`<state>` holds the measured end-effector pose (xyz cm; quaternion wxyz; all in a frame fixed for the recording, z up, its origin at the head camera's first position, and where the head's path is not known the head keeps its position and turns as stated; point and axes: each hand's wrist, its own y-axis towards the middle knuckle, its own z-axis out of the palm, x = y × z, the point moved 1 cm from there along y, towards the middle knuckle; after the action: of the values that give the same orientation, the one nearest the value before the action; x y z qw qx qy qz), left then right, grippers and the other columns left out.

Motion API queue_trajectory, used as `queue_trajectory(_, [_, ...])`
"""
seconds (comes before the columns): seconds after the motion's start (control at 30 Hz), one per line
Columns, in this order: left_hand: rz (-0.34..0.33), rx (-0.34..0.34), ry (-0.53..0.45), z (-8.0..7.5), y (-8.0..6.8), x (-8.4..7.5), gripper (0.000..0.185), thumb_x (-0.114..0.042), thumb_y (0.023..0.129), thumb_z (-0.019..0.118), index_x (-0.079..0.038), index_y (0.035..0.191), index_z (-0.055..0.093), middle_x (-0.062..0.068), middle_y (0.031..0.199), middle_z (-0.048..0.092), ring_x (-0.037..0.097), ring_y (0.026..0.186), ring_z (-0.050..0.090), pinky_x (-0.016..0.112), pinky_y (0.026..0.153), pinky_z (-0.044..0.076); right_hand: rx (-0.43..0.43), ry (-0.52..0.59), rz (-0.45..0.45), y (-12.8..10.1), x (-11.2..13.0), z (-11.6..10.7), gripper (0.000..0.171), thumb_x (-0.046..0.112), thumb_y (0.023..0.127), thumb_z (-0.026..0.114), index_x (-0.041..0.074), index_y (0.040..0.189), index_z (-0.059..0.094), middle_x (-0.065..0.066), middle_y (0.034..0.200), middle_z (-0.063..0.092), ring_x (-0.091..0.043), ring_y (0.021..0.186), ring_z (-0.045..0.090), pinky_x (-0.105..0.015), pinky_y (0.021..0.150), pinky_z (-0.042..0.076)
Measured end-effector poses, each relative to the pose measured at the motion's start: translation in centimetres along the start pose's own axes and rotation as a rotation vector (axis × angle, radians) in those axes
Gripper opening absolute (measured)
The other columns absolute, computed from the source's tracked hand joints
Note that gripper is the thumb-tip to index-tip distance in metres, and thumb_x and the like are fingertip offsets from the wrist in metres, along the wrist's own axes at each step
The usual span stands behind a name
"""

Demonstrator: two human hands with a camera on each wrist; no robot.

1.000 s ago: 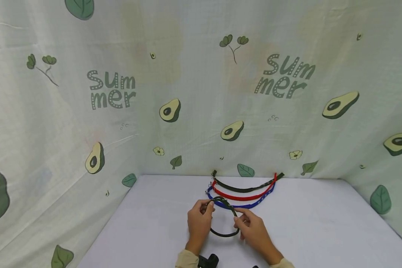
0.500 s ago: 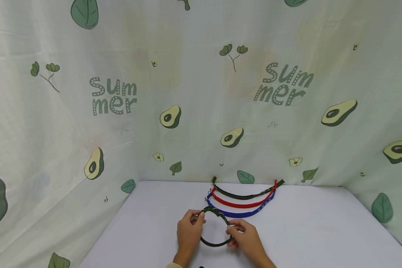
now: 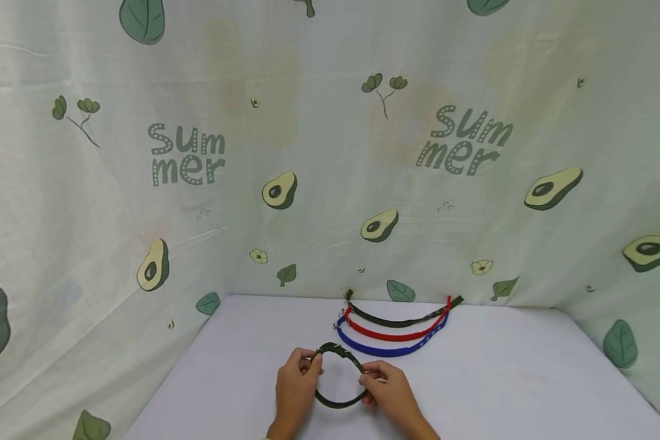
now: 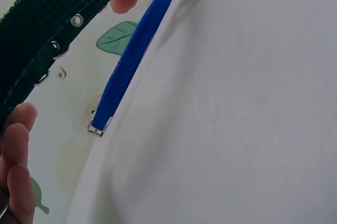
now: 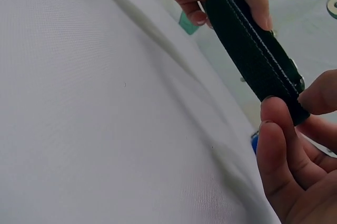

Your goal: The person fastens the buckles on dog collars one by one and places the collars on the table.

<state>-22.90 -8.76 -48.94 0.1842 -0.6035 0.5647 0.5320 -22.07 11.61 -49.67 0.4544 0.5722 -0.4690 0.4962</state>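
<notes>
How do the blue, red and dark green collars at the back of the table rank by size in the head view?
1. Dark green collar: widest span, though it lies farthest back.
2. Blue collar and red collar: the blue looks slightly longer, but it lies nearer the camera, so these two are unsure.

I observe a dark green webbing collar [image 3: 338,376] closed into a loop and held upright just above the white table, near its front edge. Metal eyelets run along the strap; a buckle sits at the loop's top.
</notes>
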Motion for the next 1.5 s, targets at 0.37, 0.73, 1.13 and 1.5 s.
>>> queue_trajectory(0.37, [-0.060,-0.012,0.071,-1.1,0.4,0.6,0.009,-0.019,0.089,0.076,-0.017,0.091,0.067,-0.016,0.063,0.062,0.007,0.056,0.051,0.024,0.054,0.040,0.027,-0.021,-0.048,1.1,-0.2,1.1,0.028,0.007,0.090,0.068,-0.011,0.111,0.065,-0.008,0.080,0.066,-0.015,0.056,0.062,-0.027,0.052,0.054])
queue_trajectory(0.73, [-0.057,-0.015,0.094,-2.1,0.4,0.9,0.008,-0.020,0.090,0.074,-0.016,0.092,0.067,-0.015,0.064,0.063,0.008,0.056,0.051,0.025,0.054,0.039,0.052,-0.039,-0.033,1.4,0.3,2.1,0.028,0.008,0.092,0.067,-0.010,0.112,0.066,-0.011,0.082,0.068,-0.015,0.057,0.062,-0.027,0.053,0.054])
queue_trajectory(1.13, [-0.119,-0.032,0.256,-3.3,1.1,1.8,0.007,-0.023,0.086,0.077,-0.019,0.087,0.071,-0.009,0.079,0.067,0.010,0.067,0.054,0.030,0.059,0.040,0.087,-0.043,-0.002,1.9,-0.3,3.1,0.027,0.008,0.091,0.067,-0.009,0.112,0.068,-0.010,0.082,0.068,-0.015,0.058,0.063,-0.029,0.055,0.055])
queue_trajectory(1.5, [-0.166,0.077,0.357,-4.2,1.2,2.6,0.011,-0.028,0.085,0.078,-0.019,0.085,0.072,-0.007,0.079,0.066,0.012,0.064,0.054,0.031,0.056,0.040,0.130,-0.049,-0.013,1.1,-0.7,3.8,0.027,0.006,0.091,0.068,-0.009,0.113,0.068,-0.010,0.086,0.069,-0.018,0.065,0.066,-0.030,0.059,0.057])
